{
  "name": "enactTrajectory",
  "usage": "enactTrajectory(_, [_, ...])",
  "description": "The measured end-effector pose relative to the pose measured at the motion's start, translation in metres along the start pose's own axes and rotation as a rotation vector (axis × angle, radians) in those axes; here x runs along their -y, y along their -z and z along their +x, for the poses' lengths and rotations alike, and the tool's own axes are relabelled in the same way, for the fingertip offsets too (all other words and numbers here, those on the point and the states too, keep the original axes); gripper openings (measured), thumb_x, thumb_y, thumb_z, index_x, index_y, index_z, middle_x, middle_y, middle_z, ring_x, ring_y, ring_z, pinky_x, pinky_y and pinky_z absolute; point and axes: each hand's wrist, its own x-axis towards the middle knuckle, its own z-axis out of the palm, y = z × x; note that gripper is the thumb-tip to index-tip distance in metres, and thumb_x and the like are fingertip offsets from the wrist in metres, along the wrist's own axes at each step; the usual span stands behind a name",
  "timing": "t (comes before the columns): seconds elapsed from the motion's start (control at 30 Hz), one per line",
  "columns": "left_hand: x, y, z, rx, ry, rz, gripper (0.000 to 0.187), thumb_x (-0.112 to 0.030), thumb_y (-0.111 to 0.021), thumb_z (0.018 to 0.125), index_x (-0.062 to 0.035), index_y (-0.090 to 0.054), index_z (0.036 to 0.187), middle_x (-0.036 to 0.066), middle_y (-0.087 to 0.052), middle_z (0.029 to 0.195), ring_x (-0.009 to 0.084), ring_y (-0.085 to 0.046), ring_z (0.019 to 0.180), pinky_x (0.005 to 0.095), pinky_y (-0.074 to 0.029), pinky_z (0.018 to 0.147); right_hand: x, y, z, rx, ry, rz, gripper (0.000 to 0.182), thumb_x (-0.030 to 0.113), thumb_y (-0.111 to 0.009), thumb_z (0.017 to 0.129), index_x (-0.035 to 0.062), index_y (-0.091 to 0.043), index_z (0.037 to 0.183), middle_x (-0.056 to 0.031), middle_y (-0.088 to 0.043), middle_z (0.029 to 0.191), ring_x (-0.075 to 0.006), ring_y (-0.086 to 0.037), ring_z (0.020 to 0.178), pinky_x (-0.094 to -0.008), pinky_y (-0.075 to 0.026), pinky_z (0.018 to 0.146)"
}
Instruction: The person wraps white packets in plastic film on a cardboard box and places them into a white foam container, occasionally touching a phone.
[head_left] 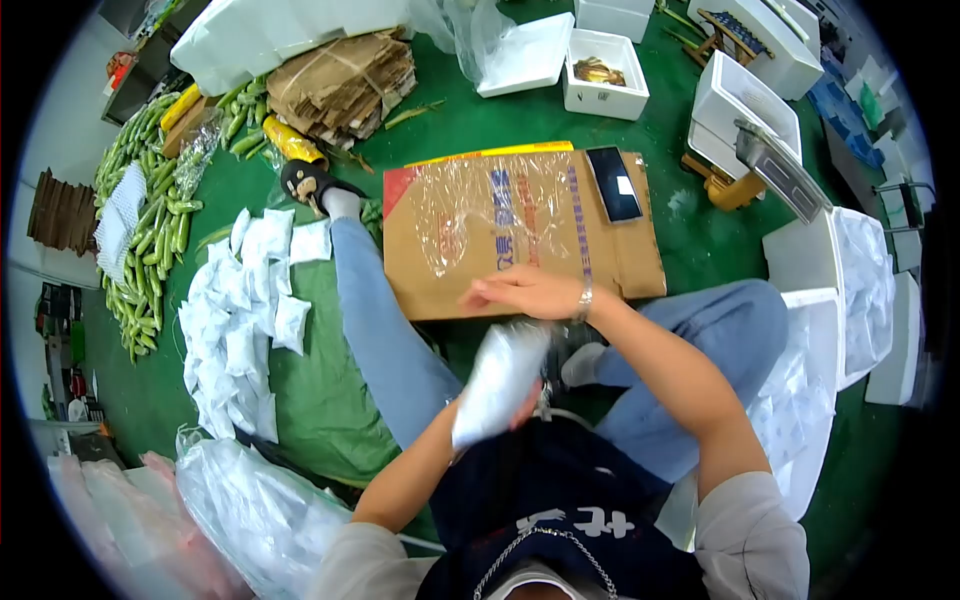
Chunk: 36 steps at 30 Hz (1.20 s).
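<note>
A white, shiny packet [503,382], blurred by motion, is held tilted in front of the dark apron. My left hand [525,405] grips it from behind, so most of the hand is hidden. Above the packet, my right hand [515,292] reaches across with its fingers stretched out and nothing in them, over the near edge of a brown cardboard box [440,285]. Clear film covers part of the box top, and a dark phone [613,184] lies at its right end.
Many white packets [240,300] lie on a green sack [325,400] at the left. Green corn [150,250] is heaped beyond them. A foam box [606,97] stands at the back, and another foam box [815,400] with packets is at the right.
</note>
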Motion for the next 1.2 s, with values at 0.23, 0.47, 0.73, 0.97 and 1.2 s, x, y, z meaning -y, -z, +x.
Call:
enactTrajectory(0.23, [-0.048,-0.106,-0.004,-0.483,-0.313,-0.292,0.074,-0.067,-0.029,0.092,-0.0058,-0.042,0.133,0.021,-0.059,0.114,0.0341,-0.065,0.091,0.0449,-0.055,0.076,0.004,-0.04,-0.048,-0.693,0.112,-0.263,0.045,0.037,-0.043,0.098,-0.0034,-0.061,0.089,-0.0201,-0.061,0.074,-0.0246,-0.063,0.069,-0.0395,-0.046,0.066])
enactTrajectory(0.47, [-0.031,-0.097,-0.005,-1.385,-0.934,0.863,0.043,-0.031,-0.034,0.101,0.0067,-0.051,0.114,0.017,-0.061,0.105,0.0234,-0.06,0.091,0.0349,-0.047,0.08,0.022,-0.082,-0.059,-0.973,0.004,-0.798,0.056,0.031,-0.058,0.087,0.0045,-0.041,0.133,-0.024,-0.062,0.086,-0.0385,-0.062,0.072,-0.0434,-0.047,0.063])
enactTrajectory(0.73, [-0.043,-0.089,0.034,-0.575,-0.458,-0.077,0.049,-0.047,-0.043,0.095,-0.0027,-0.054,0.115,0.013,-0.062,0.088,0.021,-0.064,0.079,0.0359,-0.053,0.07,0.038,-0.124,-0.093,-0.609,0.343,-1.414,0.058,0.016,-0.065,0.071,0.0007,-0.051,0.126,-0.0249,-0.044,0.135,-0.0353,-0.054,0.108,-0.0435,-0.043,0.093])
enactTrajectory(0.97, [-0.044,-0.109,0.024,-0.41,0.176,0.549,0.061,-0.054,-0.041,0.094,-0.0016,-0.047,0.124,0.014,-0.062,0.086,0.0207,-0.065,0.078,0.0357,-0.054,0.07,0.026,-0.082,-0.118,-0.905,0.165,-1.121,0.024,0.018,-0.064,0.072,0.0032,-0.058,0.09,-0.0124,-0.06,0.077,-0.0302,-0.06,0.074,-0.0409,-0.046,0.067])
enactTrajectory(1.2, [-0.055,-0.191,0.054,-0.443,-0.313,1.779,0.066,-0.04,-0.067,0.082,0.0042,-0.036,0.12,0.026,-0.063,0.091,0.0411,-0.065,0.076,0.0435,-0.053,0.066,0.056,-0.005,-0.153,-1.032,-0.013,-0.693,0.012,0.01,-0.057,0.083,0.0012,-0.048,0.085,-0.0056,-0.046,0.078,-0.017,-0.045,0.076,-0.0303,-0.04,0.071])
